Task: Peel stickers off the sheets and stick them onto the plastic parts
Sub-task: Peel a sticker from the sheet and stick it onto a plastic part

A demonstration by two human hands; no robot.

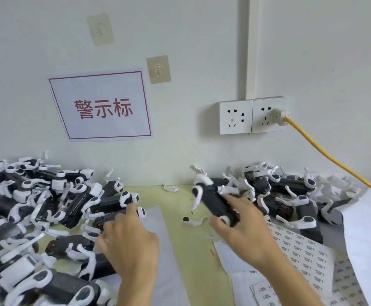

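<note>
A worker's right hand (244,226), at centre right of the frame, closes its grip round a black plastic part with white arms (213,199), fingers curled about the lower end and the piece lifted clear of the green desk (193,250). The left hand (129,239), lower centre, reaches into the heap of matching parts (36,206) on the left; its fingertips touch a black part (108,217) at the pile's edge, but whether they are closed on it cannot be told. A sticker sheet (301,250) printed with rows of small labels lies beneath the right wrist at lower right, with further sheets below it, and a second heap of parts (290,191) rises behind. The work appears to sit between stickers: one part in hand, no label visibly on a fingertip. The next move would call for freeing a finger to lift a label from the sheet, then pressing it squarely onto the held part. Motion blur softens the held part, the print on the labels is too small to read, and the left heap runs off the frame edge. A red-lettered wall notice (100,107) hangs at upper left; a yellow cable (323,151) runs from a wall socket (268,114) at right.
</note>
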